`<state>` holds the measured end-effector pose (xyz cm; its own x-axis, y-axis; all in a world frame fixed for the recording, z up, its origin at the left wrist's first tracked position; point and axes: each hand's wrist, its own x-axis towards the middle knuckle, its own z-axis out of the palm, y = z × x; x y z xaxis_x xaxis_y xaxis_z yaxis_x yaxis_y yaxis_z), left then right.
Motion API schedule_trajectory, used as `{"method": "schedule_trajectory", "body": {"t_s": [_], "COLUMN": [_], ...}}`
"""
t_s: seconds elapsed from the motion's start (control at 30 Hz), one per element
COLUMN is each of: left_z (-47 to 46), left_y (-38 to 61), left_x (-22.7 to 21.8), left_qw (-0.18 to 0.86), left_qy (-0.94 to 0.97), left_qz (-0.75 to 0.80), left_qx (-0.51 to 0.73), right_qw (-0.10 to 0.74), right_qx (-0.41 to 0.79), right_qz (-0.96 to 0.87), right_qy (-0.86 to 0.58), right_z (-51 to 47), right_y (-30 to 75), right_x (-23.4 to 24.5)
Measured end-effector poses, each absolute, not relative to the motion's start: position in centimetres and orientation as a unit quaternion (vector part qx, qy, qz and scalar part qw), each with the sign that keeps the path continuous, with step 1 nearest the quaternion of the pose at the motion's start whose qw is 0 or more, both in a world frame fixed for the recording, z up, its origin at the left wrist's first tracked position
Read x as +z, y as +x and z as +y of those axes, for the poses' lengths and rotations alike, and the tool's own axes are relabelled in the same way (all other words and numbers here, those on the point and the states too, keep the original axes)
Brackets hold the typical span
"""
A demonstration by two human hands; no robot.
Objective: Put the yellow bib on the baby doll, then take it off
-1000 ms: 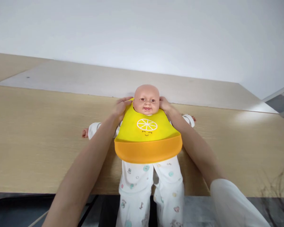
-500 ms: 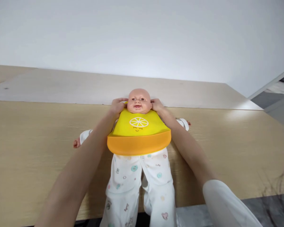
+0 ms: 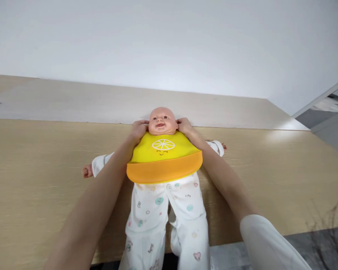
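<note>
A baby doll (image 3: 169, 195) lies on its back in a white printed outfit, its arms out to the sides. Over its chest is a yellow bib (image 3: 146, 148) with an orange catch pocket (image 3: 165, 169) and a white citrus-slice print. My left hand (image 3: 139, 129) is at the left side of the doll's neck, fingers curled at the bib's upper edge. On the other side, my right hand (image 3: 185, 125) is closed at the bib's neck band. The fingertips of both hands, and the band behind the neck, are hidden by the doll's head.
The doll rests on a light wooden table (image 3: 270, 176). Behind it runs a paler raised strip (image 3: 101, 101) against a white wall (image 3: 169, 41). Dark, thin twigs (image 3: 331, 232) show at the lower right, near the table's front edge.
The doll's head has tilted and shifted slightly left, and its arm on the left reaches farther out. Both hands stay beside the neck; the yellow band by my left hand is no longer visible.
</note>
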<state>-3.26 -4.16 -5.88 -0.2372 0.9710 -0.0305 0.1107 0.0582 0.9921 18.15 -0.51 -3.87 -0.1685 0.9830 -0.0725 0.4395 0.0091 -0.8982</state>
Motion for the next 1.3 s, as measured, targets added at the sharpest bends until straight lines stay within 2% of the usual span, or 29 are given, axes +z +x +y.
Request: {"method": "schedule_trajectory", "body": {"t_s": [0.27, 0.5, 0.6, 0.73, 0.8, 0.87, 0.93, 1.0, 1.07, 1.13, 1.23, 1.3], "left_z": [-4.8, -7.6, -8.9, -11.1, -13.0, -15.3, -17.8, -20.1, -21.9, -23.0, -23.3, -22.9], "left_y": [-4.0, -4.5, -4.6, -5.6, -6.3, -7.0, -7.5, -7.7, -7.6, -7.2, -6.1, -4.9], "left_x": [-5.1, -4.2, -3.8, -3.0, -2.4, -1.7, -1.0, -0.3, -0.2, -0.7, -2.2, -3.3], "left_qw": [0.346, 0.339, 0.267, 0.150, 0.115, 0.122, 0.187, 0.292, 0.379, 0.422, 0.472, 0.522], "left_qy": [0.497, 0.478, 0.478, 0.512, 0.538, 0.547, 0.541, 0.527, 0.508, 0.485, 0.414, 0.335], "left_qz": [0.639, 0.683, 0.712, 0.744, 0.748, 0.760, 0.768, 0.756, 0.733, 0.720, 0.700, 0.653], "left_qx": [0.474, 0.436, 0.440, 0.403, 0.371, 0.329, 0.289, 0.257, 0.246, 0.260, 0.339, 0.434], "right_qw": [0.286, 0.257, 0.249, 0.207, 0.213, 0.238, 0.253, 0.247, 0.220, 0.202, 0.229, 0.255], "right_qx": [0.366, 0.350, 0.335, 0.237, 0.197, 0.183, 0.186, 0.234, 0.348, 0.484, 0.641, 0.708], "right_qz": [-0.662, -0.688, -0.703, -0.732, -0.730, -0.727, -0.728, -0.721, -0.684, -0.606, -0.470, -0.394], "right_qy": [-0.588, -0.581, -0.576, -0.605, -0.619, -0.618, -0.609, -0.603, -0.603, -0.599, -0.562, -0.528], "right_z": [-0.9, -2.4, -3.3, -4.7, -5.7, -7.3, -9.5, -11.9, -14.0, -15.4, -16.0, -15.8], "right_y": [18.7, 20.0, 20.6, 21.9, 23.0, 24.6, 26.3, 27.7, 28.6, 28.7, 27.8, 26.8], "right_x": [-3.8, -3.7, -3.5, -2.9, -2.5, -2.0, -1.6, -1.5, -1.6, -2.0, -2.6, -2.7]}}
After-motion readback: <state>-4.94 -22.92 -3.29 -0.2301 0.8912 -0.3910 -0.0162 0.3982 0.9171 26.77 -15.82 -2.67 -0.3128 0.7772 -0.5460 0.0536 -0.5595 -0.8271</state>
